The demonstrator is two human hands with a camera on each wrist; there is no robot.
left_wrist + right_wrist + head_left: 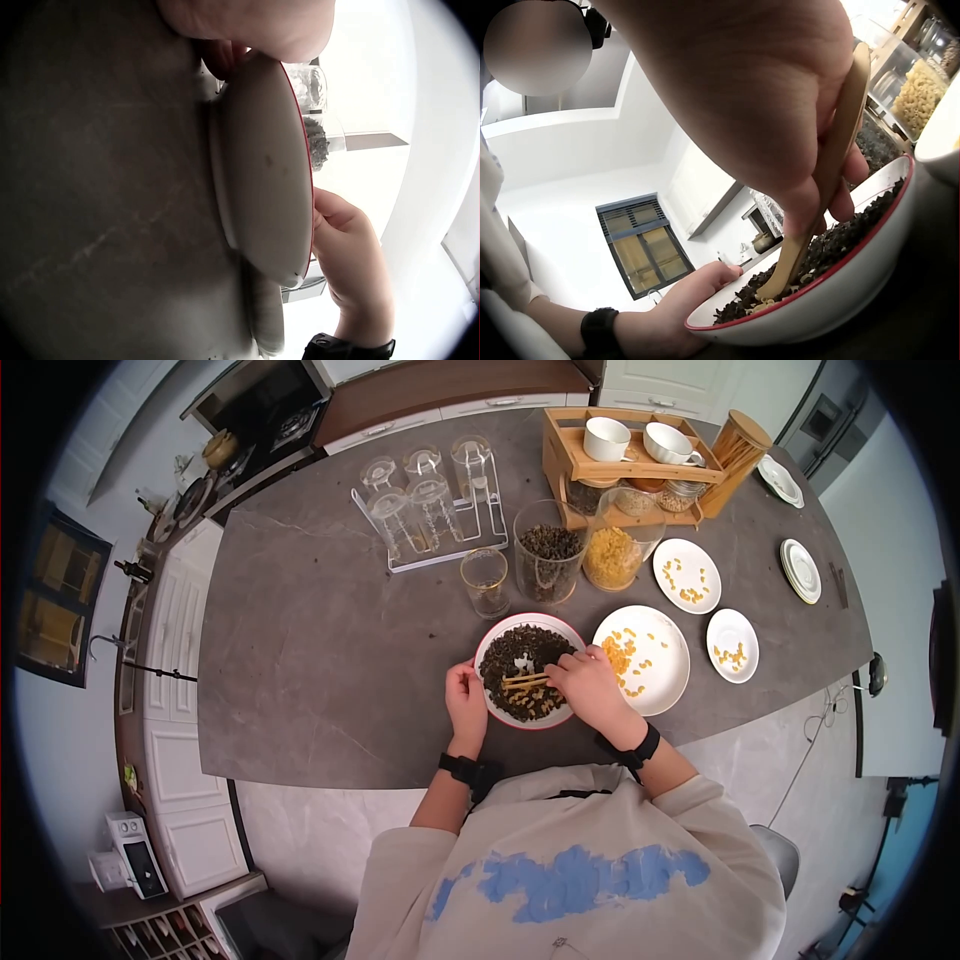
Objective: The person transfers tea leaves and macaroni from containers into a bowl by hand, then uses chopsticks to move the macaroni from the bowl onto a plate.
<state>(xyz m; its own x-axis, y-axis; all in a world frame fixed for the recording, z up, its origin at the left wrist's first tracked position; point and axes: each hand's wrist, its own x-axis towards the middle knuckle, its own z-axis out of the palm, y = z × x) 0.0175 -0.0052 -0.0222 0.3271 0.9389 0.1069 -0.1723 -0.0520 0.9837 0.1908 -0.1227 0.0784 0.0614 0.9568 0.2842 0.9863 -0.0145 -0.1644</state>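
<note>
1. I see wooden tongs point(522, 682), smooth and curved, in the red-rimmed bowl point(847, 292), long axis roughly nine-to-three.
2. The right hand point(592, 688), nearer, pinches their three-o'clock end, fingers bent.
3. The left hand point(465, 705) grips the glossy rim at eight o'clock.
4. Inside lie dark, crinkled flakes and pale bits.
5. At the bowl's three o'clock, a round plate point(665, 690) sits on the veined worktop point(330, 660).

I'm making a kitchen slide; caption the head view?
Left hand gripping a red-rimmed white bowl, right hand holding wooden tongs among small dark pieces.
</note>
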